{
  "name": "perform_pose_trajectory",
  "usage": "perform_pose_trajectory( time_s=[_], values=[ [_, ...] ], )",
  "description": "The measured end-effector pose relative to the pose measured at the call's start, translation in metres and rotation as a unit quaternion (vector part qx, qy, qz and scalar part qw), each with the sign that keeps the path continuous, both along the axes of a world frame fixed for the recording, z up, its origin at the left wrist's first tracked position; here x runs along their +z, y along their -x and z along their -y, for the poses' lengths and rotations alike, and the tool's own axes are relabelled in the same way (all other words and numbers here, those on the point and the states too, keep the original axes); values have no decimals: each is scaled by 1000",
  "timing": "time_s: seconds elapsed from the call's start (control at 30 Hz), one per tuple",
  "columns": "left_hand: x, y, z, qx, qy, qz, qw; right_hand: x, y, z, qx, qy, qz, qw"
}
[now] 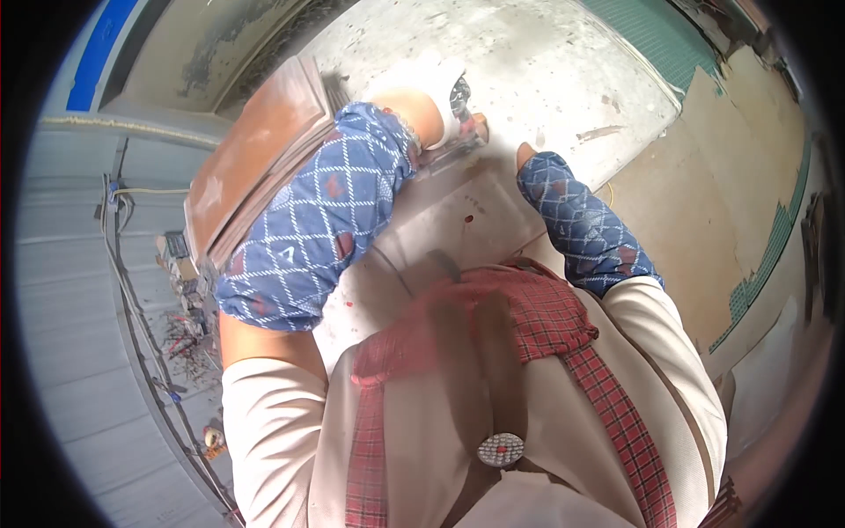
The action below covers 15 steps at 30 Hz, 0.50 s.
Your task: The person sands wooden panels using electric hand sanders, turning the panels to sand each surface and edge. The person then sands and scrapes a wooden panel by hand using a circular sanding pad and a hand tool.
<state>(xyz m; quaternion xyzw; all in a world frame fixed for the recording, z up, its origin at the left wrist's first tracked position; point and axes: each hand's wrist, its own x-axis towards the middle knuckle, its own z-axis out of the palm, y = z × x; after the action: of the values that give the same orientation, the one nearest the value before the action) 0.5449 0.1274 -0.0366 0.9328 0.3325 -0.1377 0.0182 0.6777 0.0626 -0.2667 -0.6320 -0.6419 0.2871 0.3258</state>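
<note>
Boards [268, 132] form a stack left of the left grip [447, 106]

Both hands [444, 101] [525, 156] are partly lost in glare, and the left sleeve [326, 211] partly hides brown panels [264, 141].

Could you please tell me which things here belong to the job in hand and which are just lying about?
Likely in the job:
- pale worktop, under the left hand
- stack of brown panels, beside the left blue sleeve

Probably just lying about:
- tan sheets, right
- green sheeting, upper right
- small clutter, left
</note>
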Motion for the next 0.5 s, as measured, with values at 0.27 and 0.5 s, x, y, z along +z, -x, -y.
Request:
perform_pose_trajectory(
  time_s=[0.27,0.5],
  values=[
    [1,132,-20,-24,-37,61,997,35,13,20,-153,13,-109,982],
    [-7,271,-37,80,-15,24,996,-3,-9,7,-48,-1,-256,965]
  ],
)
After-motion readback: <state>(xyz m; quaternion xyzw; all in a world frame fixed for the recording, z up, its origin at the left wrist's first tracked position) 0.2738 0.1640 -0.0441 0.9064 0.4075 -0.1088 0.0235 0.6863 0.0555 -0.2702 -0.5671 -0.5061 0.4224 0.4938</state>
